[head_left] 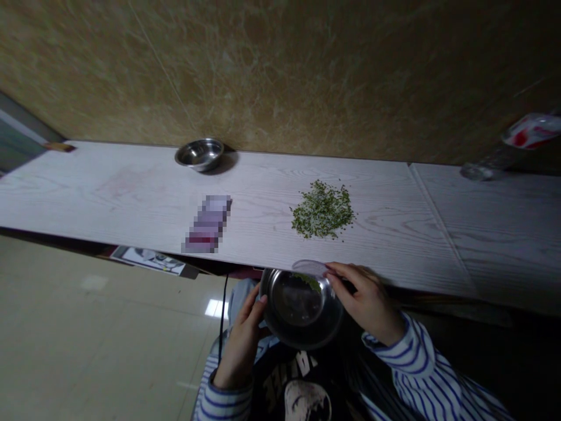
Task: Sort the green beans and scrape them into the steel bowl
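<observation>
My left hand [243, 339] grips the left rim of a steel bowl [302, 310] held just below the table's near edge. A few green bits lie inside the bowl near its far rim. My right hand [363, 301] pinches a thin translucent card [310, 268] at the bowl's far rim, against the table edge. A pile of chopped green and pale bits [323, 209] lies on the white wood-grain table [109, 193], a little beyond the bowl.
A second, empty steel bowl [200, 154] stands at the back by the wall. A blurred flat pack [207, 224] lies left of the pile. A clear bottle with a red-white label [512, 146] lies at the far right. Tiled floor shows below left.
</observation>
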{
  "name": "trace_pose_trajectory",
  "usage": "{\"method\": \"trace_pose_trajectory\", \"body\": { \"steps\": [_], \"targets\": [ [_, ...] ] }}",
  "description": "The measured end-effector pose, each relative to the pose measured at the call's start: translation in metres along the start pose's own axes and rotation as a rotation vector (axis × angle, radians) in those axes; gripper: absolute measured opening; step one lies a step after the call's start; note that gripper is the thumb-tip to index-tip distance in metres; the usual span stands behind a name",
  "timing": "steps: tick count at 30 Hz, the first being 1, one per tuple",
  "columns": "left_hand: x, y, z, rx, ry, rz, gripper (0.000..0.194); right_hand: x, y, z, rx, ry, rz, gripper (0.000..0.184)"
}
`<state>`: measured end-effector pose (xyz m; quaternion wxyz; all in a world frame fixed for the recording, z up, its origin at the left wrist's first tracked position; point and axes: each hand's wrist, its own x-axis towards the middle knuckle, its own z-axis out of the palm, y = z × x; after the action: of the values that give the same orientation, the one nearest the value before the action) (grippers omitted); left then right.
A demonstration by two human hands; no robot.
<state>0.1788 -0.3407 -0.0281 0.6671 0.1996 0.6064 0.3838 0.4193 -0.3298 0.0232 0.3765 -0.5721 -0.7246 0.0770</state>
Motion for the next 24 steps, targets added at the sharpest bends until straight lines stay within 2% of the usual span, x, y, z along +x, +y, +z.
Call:
{"method": "trace_pose_trajectory", "body": {
  "steps": [5,13,24],
  "targets": [
    [-0.002,-0.007,0.003,0.025,0.023,-0.035,0.057,-0.008,0.026,-0.016,-0.009,0.104,0.135,0.018],
    [-0.003,-0.013,0.014,0.023,-0.071,-0.04,0.06,-0.014,0.078,-0.049,-0.053,0.222,0.364,0.027],
    [0.006,-0.012,0.023,0.007,-0.054,-0.06,0.051,0.006,0.1,-0.051,-0.032,0.215,0.398,0.029]
  ]
}}
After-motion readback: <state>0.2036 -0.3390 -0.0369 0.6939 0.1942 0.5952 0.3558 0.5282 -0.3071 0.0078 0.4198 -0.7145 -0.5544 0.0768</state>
